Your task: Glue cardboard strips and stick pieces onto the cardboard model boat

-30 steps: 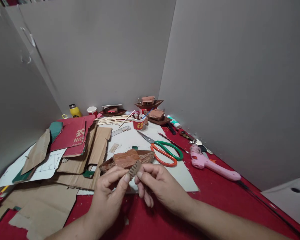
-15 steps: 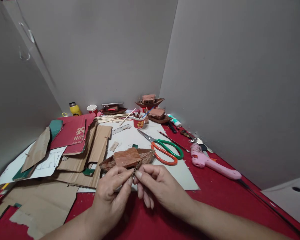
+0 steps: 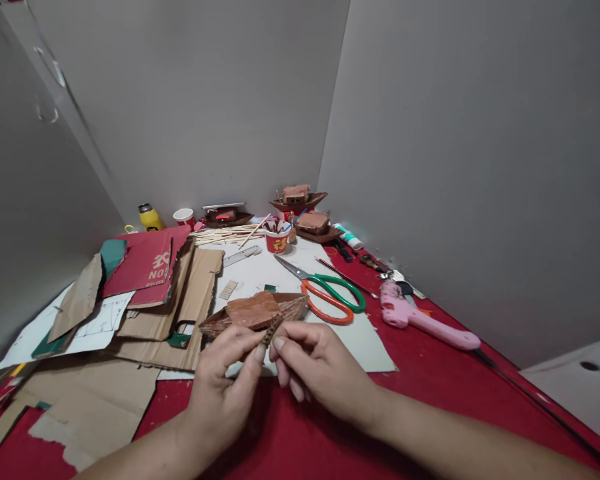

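Note:
Between the fingertips of both hands is a small brown strip of corrugated cardboard (image 3: pixel 271 329), its row of holes showing along the edge. My left hand (image 3: pixel 230 377) pinches it from the left with thumb and forefinger. From the other side, the thumb and fingers of my right hand (image 3: pixel 320 367) close on it. Just behind the hands a model boat (image 3: pixel 255 310) with a reddish-brown roof sits on white paper (image 3: pixel 365 347); its near side is partly hidden by my fingers. Scissors (image 3: pixel 325 290) with green and orange handles lie to the boat's right.
Cardboard sheets (image 3: pixel 195 300) are heaped on the left. A pink glue gun (image 3: pixel 430 323) with a cord lies at the right. Behind stand a red paper cup (image 3: pixel 278 239), wooden sticks (image 3: pixel 225 235), a yellow bottle (image 3: pixel 150 218) and finished-looking boats (image 3: pixel 297 197) by the grey walls.
The cardboard strip has turned slightly, and more of its holed edge shows between my fingertips. Both hands stay nearly in place. The whole view has shifted a little.

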A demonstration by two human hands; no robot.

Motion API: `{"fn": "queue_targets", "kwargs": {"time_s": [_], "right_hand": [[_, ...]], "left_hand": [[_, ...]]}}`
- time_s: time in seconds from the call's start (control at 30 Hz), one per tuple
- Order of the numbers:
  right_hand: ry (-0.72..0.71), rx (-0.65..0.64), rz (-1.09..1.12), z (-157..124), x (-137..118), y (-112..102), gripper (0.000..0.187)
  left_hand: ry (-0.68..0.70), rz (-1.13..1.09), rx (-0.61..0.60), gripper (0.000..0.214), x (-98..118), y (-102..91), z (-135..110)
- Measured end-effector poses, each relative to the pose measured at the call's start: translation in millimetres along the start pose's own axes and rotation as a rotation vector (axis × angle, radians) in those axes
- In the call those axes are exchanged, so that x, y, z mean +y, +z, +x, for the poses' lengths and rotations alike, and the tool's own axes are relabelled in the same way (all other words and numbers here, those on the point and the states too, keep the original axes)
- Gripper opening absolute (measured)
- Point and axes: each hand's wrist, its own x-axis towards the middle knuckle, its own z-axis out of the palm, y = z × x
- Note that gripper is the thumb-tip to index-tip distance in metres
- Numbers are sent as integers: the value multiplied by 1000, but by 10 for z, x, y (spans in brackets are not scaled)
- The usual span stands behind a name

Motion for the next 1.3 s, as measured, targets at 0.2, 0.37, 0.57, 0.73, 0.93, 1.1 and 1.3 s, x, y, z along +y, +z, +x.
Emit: {"fn": "queue_targets", "kwargs": {"time_s": [0.2,0.37,0.57,0.73,0.93,1.1,1.3], "right_hand": [[-30,15,-67,-7,22,1,36],[30,-19,-50,9,19,-2,43],[36,-29,-39,10,66,-5,27],[33,-23,-34,3,83,1,24],[13,50,56,18,8,-38,29],[23,48,130,44,9,-48,31],[45,35,107,24,28,-20,14]], "left_hand": [[-367,-180,22,17,42,-21,73],[-205,-121,15,19,4,-27,30],[22,-49,-24,30,-31,-27,-37],[-46,-51,-14,25,25,-35,-20],[-355,-168,56,14,89,-67,70],[-388,-216,-8,14,63,-48,56],[-506,-281,-58,15,34,-28,20]]}}
